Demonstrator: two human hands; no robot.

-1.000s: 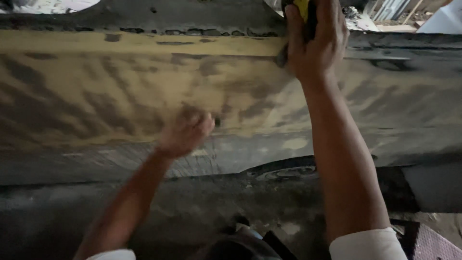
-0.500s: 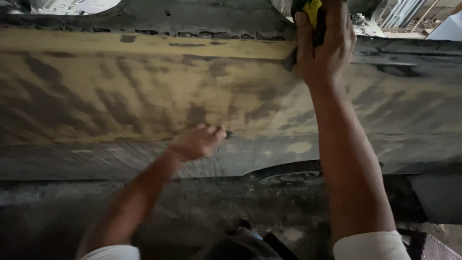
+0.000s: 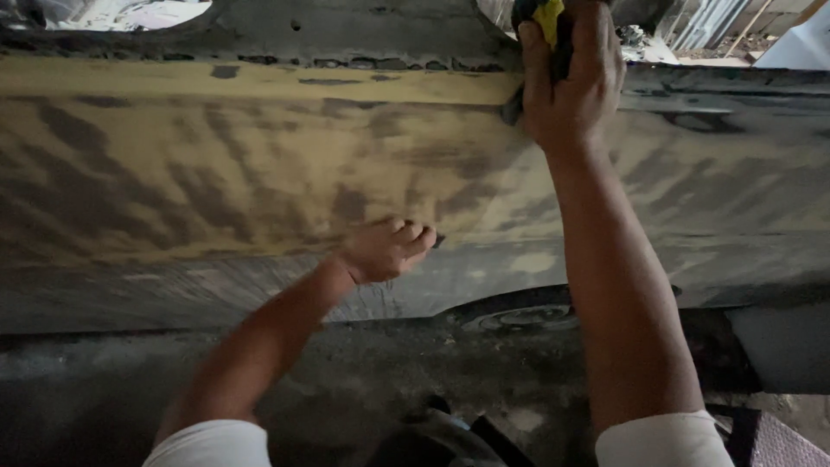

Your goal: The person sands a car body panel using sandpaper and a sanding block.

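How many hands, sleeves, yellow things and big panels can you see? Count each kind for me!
Hands: 2, the left hand and the right hand
White sleeves: 2, left sleeve and right sleeve
Yellow cloth or sponge in the right hand: 1
Yellow-smeared panel: 1
Total: 6

Dim, with daylight only at the top. Rough grey concrete floor (image 3: 346, 380) below, dusty and stained. Pale rubble (image 3: 130, 13) bright at the upper left corner. Leaning metal strips and slats (image 3: 709, 26) at the upper right, beside a pale sheet (image 3: 800, 47). Dark reddish textured mat (image 3: 778, 441) at the lower right corner.
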